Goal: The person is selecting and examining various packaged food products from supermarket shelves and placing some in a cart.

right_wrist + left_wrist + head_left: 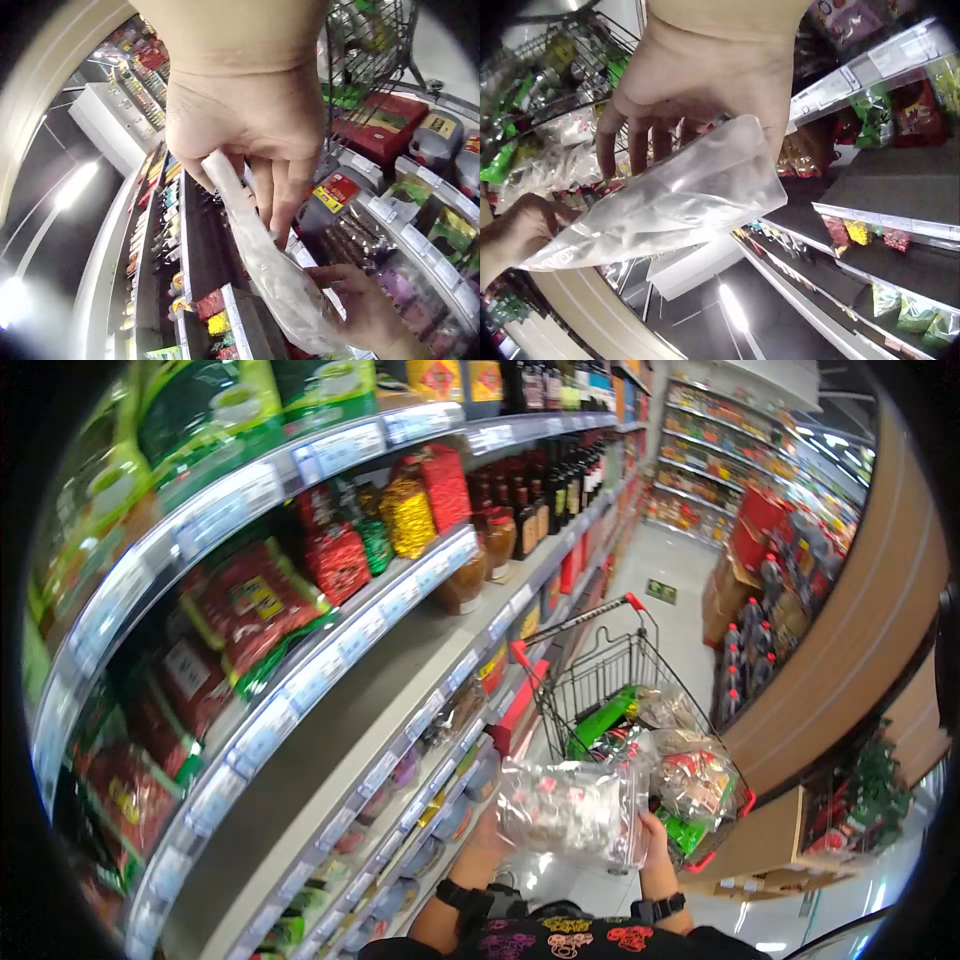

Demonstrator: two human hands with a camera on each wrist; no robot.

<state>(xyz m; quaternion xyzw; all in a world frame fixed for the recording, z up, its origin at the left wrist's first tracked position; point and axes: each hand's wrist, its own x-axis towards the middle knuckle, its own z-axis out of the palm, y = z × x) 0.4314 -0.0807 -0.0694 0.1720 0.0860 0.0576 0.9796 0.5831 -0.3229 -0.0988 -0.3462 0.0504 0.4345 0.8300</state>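
A clear plastic bag [570, 810] with pale contents and small red marks is held up in front of the person's body. The left hand [487, 832] grips its left end, and the right hand [655, 842] grips the right end. From the left wrist, the fingers of the left hand [705, 94] reach behind the bag [682, 199]. In the right wrist view the bag [262, 262] appears edge-on, held between the right hand [247, 124] and the left hand [367, 311]. Parts of the fingers are hidden by the bag.
Just beyond the hands stands a wire shopping cart [600, 670] loaded with packaged goods [695, 775]. Long shelves [330, 670] with bags, jars and bottles run along the left. Stacked bottles [745, 660] and a curved wooden panel [830, 610] border the right.
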